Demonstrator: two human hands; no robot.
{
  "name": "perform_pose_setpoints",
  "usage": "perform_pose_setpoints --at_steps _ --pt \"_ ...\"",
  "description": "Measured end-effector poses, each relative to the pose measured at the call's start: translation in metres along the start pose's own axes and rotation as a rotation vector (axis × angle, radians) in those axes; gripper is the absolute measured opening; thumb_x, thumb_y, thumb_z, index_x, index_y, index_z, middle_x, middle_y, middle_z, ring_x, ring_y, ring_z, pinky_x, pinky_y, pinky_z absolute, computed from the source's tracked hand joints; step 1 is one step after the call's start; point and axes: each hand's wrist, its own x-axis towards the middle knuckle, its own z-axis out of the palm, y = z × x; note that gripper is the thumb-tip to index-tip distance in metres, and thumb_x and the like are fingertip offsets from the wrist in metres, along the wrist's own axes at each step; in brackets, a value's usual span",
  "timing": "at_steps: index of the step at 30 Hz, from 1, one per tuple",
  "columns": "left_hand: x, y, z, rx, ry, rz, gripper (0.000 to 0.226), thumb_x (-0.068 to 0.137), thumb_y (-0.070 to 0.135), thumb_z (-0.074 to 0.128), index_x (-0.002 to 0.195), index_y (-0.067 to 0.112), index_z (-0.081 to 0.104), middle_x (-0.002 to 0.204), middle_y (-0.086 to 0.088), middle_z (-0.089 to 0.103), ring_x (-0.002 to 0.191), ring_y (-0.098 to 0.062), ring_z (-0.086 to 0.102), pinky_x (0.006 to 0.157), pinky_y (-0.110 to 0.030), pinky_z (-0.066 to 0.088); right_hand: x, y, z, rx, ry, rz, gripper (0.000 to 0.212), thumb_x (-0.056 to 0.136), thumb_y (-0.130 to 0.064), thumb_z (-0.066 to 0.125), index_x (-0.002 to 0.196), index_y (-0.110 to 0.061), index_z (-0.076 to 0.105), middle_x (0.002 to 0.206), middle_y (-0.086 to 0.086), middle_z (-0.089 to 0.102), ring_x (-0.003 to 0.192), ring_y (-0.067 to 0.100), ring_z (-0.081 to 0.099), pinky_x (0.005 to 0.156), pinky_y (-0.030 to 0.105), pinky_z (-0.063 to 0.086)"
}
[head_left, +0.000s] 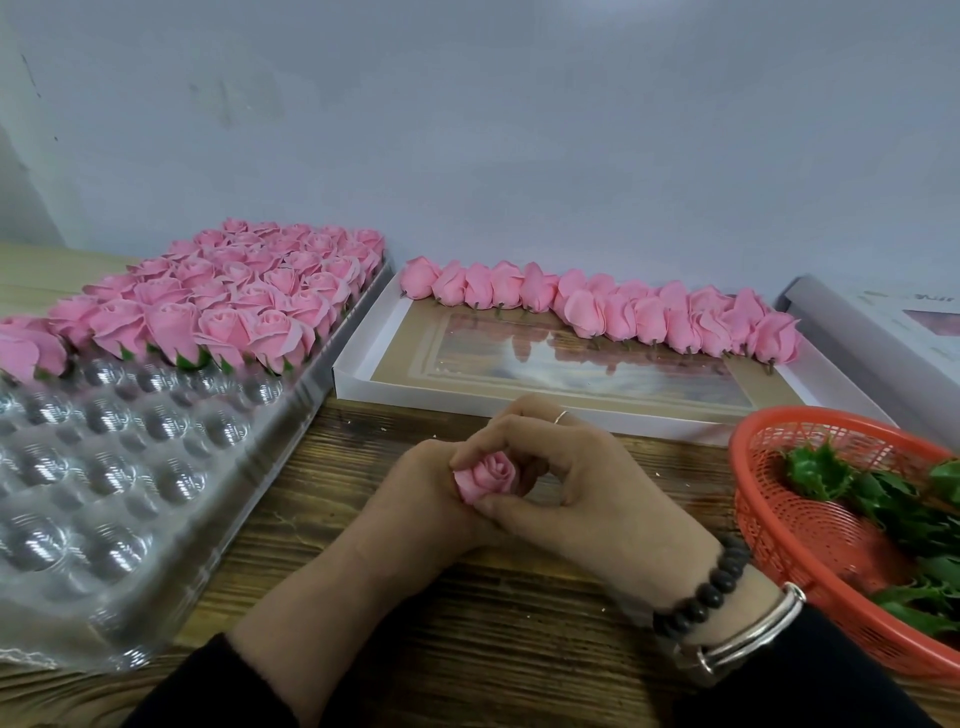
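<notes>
A single pink rose head (487, 475) is held between both my hands above the wooden table (374, 587). My left hand (415, 499) grips it from the left and below. My right hand (576, 493) pinches it with thumb and curled fingers from the right. Several pink roses (218, 301) with green bases stand in a clear plastic tray (130, 467) at the left. More pink rose heads (613, 306) lie in a row in a white box lid (519, 410) behind my hands.
An orange mesh basket (810, 519) holding green leaf calyxes (852, 483) stands at the right, close to my right wrist. A white box (883, 332) lies at the far right. A grey wall rises behind the table.
</notes>
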Motion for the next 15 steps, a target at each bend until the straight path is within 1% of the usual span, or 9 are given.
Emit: perform_pose_setpoints --at_steps 3,5,8,10,12,15 --pt "0.0008 -0.0015 0.0018 -0.001 0.024 0.006 0.030 0.064 0.008 0.079 0.073 0.033 0.067 0.076 0.014 0.072 0.075 0.000 0.066 0.064 -0.010 0.048 0.0003 0.0004 -0.0004 0.007 0.004 -0.004 0.023 0.075 -0.008 0.070 0.090 -0.025 0.069 0.094 -0.014 0.056 0.092 -0.001 0.056 0.081 0.016 0.047" --pt "0.0013 -0.0021 0.0032 0.004 0.044 0.009 0.031 0.065 0.006 0.079 0.076 0.032 0.067 0.077 0.009 0.072 0.076 -0.002 0.066 0.067 -0.014 0.051 0.0002 0.0009 -0.0003 0.004 0.008 -0.010 0.022 0.074 -0.007 0.070 0.089 -0.024 0.069 0.094 -0.013 0.057 0.091 -0.001 0.056 0.080 0.015 0.047" --pt "0.0018 -0.0032 0.0047 -0.007 0.057 0.034 0.035 0.067 0.003 0.078 0.087 0.030 0.066 0.085 0.008 0.072 0.083 -0.002 0.066 0.073 -0.016 0.052 -0.0002 0.0018 -0.0005 -0.010 0.014 -0.008 0.021 0.074 -0.011 0.070 0.088 -0.026 0.068 0.093 -0.015 0.057 0.090 -0.002 0.055 0.079 0.013 0.046" --pt "0.0023 -0.0043 0.0053 -0.017 0.063 0.044 0.040 0.066 0.003 0.078 0.098 0.022 0.065 0.091 0.005 0.071 0.088 -0.004 0.066 0.076 -0.018 0.052 -0.0005 0.0029 -0.0005 -0.026 0.030 -0.008 0.022 0.073 -0.011 0.070 0.086 -0.028 0.067 0.091 -0.016 0.056 0.088 -0.003 0.055 0.077 0.012 0.046" --pt "0.0023 -0.0042 0.0062 -0.048 0.060 0.059 0.051 0.065 0.003 0.079 0.110 0.018 0.060 0.100 0.003 0.069 0.094 -0.006 0.065 0.080 -0.020 0.052 -0.0008 0.0037 0.0002 -0.042 0.048 0.001 0.023 0.072 -0.013 0.070 0.085 -0.031 0.066 0.090 -0.016 0.056 0.087 -0.002 0.055 0.075 0.012 0.046" --pt "0.0012 -0.0051 0.0075 -0.171 0.033 0.074 0.075 0.063 -0.004 0.079 0.124 0.026 0.048 0.109 0.006 0.066 0.101 -0.005 0.063 0.081 -0.017 0.050 -0.0009 0.0061 0.0006 -0.035 0.097 0.029 0.025 0.070 -0.012 0.069 0.084 -0.033 0.065 0.088 -0.015 0.058 0.087 -0.001 0.055 0.075 0.012 0.046"
